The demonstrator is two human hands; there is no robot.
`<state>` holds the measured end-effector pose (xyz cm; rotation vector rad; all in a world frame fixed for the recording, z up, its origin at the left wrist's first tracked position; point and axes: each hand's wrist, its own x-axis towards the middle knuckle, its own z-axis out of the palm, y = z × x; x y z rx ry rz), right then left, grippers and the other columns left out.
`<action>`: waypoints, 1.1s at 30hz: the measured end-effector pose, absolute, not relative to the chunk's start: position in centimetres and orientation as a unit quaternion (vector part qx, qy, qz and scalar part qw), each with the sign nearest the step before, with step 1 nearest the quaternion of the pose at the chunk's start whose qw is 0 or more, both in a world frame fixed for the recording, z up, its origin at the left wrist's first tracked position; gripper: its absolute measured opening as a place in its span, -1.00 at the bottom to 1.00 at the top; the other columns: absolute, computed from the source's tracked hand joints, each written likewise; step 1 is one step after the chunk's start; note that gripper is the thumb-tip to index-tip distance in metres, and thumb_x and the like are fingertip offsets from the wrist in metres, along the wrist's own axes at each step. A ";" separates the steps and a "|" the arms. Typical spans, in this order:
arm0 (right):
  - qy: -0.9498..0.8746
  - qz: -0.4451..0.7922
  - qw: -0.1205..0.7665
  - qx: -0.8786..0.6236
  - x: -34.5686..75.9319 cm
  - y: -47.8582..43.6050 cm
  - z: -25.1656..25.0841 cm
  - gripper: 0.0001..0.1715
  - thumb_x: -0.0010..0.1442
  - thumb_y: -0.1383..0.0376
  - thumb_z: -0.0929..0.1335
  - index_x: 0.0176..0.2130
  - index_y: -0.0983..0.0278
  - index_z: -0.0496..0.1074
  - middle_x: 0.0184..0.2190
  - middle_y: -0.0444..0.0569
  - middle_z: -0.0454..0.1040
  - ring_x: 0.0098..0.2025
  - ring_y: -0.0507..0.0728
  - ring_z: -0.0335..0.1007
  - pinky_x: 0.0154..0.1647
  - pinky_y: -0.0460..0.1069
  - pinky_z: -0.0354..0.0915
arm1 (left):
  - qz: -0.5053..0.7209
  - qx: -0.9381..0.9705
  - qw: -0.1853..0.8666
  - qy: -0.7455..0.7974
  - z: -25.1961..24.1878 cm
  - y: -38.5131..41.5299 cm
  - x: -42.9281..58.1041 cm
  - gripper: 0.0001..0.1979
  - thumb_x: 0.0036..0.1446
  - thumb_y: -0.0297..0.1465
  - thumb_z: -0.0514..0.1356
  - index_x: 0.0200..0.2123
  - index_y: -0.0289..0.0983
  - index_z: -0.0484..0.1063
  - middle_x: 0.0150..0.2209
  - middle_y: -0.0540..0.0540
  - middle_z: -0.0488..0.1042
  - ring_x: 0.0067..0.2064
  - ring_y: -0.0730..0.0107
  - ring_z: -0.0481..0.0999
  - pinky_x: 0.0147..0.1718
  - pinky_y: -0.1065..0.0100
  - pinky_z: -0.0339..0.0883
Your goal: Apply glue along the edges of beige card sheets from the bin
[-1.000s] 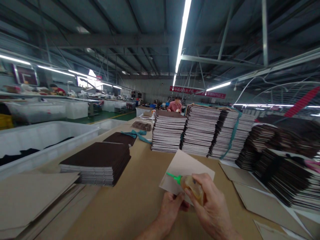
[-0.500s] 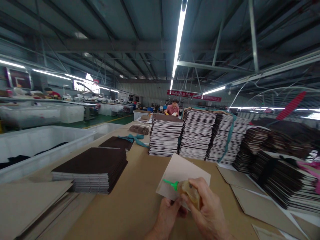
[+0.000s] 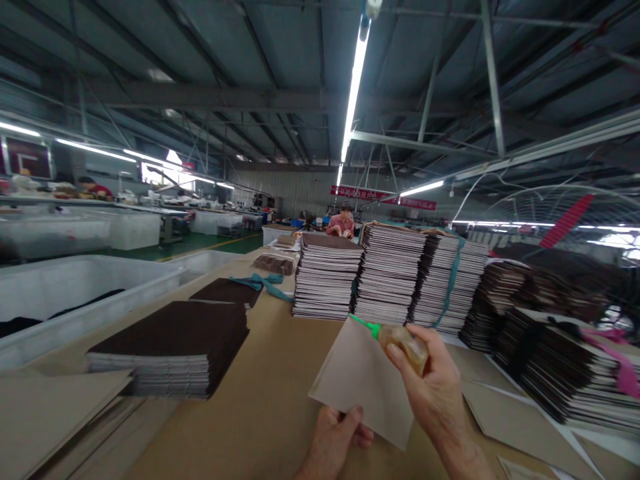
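Observation:
My right hand (image 3: 435, 373) is wrapped round a glue bottle (image 3: 403, 347) with amber contents and a thin green nozzle. The nozzle tip lies over the far corner of a pale board (image 3: 357, 383); whether it touches, I cannot tell. At the near edge of that board, my left hand (image 3: 337, 433) pinches it, thumb on top and fingers beneath. The board is held tilted above the brown tabletop (image 3: 235, 427).
Tall stacks of dark-and-white panels (image 3: 327, 277) stand ahead. A lower dark stack (image 3: 170, 343) lies left, beside a white bin (image 3: 145, 273). Loose boards (image 3: 530, 413) and a tied dark stack (image 3: 560, 367) are right. A person (image 3: 343, 221) sits beyond.
My right hand has moved the bottle away from me, so its nozzle went from the board's left side to its far corner. The left hand still grips the near edge.

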<state>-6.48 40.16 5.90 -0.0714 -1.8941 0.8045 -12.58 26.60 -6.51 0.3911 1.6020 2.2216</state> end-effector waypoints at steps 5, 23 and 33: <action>-0.805 0.308 0.506 0.028 -6.1 39.9 6.0 -0.64 0.20 0.10 0.34 -0.05 0.19 0.30 -0.18 -0.06 0.37 -0.18 0.13 0.33 -0.18 0.00 0.27 | 0.783 0.153 0.183 0.575 -6.8 26.7 -12.8 -0.38 -0.19 0.04 0.30 -0.30 -0.45 0.46 -0.55 -0.13 0.50 -0.53 0.33 0.44 -0.49 0.31 0.38; -0.807 0.284 0.512 0.068 -5.8 39.9 5.3 -0.70 0.24 0.18 0.33 -0.04 0.19 0.29 -0.18 -0.04 0.34 -0.15 0.13 0.31 -0.18 0.01 0.28 | 0.776 0.155 0.185 0.583 -7.1 26.6 -13.0 -0.39 -0.18 0.06 0.28 -0.33 -0.42 0.46 -0.56 -0.14 0.51 -0.55 0.32 0.44 -0.48 0.30 0.37; -0.815 0.281 0.505 0.053 -5.5 40.0 5.0 -0.69 0.24 0.16 0.33 -0.03 0.17 0.28 -0.17 -0.08 0.33 -0.15 0.11 0.30 -0.19 -0.01 0.27 | 0.784 0.152 0.174 0.576 -7.1 26.6 -12.9 -0.37 -0.20 0.04 0.30 -0.29 -0.43 0.45 -0.57 -0.14 0.50 -0.54 0.31 0.45 -0.51 0.32 0.35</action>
